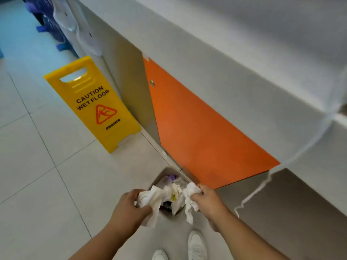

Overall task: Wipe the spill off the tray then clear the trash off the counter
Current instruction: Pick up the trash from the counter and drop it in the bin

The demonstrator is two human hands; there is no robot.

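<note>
Over a small grey floor bin beside the orange cabinet door, the left hand grips a crumpled white paper towel; the right hand pinches another white tissue wad.

A crumpled white paper towel, soft and creased, in the left hand; a second white paper wad, equally matt, in the right hand. A small beige plastic bin looks smooth. The folding yellow plastic floor sign is glossy. The flat orange cabinet door is smooth and matt. Pale floor tiles carry a faint sheen.
</note>
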